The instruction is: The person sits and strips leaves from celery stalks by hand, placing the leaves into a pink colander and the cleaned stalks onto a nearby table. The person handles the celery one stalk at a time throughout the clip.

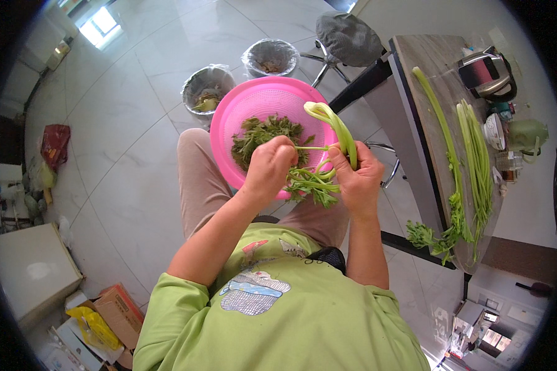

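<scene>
A pink plastic colander [223,109] rests on my lap, with a pile of picked celery leaves [271,132] inside. My right hand [359,174] grips a bent bunch of celery stalks [339,123] over the colander's right side. Leafy celery tops [313,185] hang from that bunch near the colander's lower rim. My left hand [274,160] is closed on a thin celery stem [312,148] that runs across to the bunch. The fingertips of my left hand are partly hidden.
On the table [438,51] at the right lie more celery stalks [476,167], an electric kettle [489,76], a white bowl [493,132] and a green jug [527,134]. Two lined bins [209,88] [270,58] stand beyond the colander. A stool [348,39] is beside the table.
</scene>
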`<action>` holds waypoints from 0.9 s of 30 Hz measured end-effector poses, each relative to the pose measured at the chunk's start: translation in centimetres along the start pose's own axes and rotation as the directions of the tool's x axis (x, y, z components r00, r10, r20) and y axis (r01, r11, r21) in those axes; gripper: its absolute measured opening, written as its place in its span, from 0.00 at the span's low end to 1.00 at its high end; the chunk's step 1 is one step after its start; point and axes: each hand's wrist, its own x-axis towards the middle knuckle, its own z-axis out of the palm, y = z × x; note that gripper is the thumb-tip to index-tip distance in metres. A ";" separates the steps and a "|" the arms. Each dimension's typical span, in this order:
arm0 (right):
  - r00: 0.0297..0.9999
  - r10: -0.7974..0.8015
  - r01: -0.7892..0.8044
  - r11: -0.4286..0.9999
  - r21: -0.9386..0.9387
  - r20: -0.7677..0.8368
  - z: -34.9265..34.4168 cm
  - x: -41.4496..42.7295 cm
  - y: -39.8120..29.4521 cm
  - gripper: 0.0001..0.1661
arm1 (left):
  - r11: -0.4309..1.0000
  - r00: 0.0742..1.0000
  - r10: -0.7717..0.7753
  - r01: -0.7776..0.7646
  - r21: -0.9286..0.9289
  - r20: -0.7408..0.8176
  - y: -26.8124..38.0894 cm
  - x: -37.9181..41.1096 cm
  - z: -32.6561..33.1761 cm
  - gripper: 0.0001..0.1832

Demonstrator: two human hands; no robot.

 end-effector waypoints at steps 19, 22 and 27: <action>0.988 0.110 -0.062 0.927 0.369 -0.108 -0.5 1.0 -0.4 0.09 | 0.910 0.927 0.250 -0.323 0.259 0.280 -2.0 -0.3 -0.9 0.18; 0.981 0.145 -0.068 0.876 0.478 -0.126 -0.7 1.0 -0.7 0.08 | 0.890 0.874 0.359 -0.426 0.160 0.329 -1.2 -0.7 0.0 0.18; 0.971 0.173 -0.045 0.812 0.582 -0.167 -1.5 0.7 -2.2 0.09 | 0.752 0.854 0.322 -0.493 0.436 0.409 -1.9 -1.1 0.5 0.16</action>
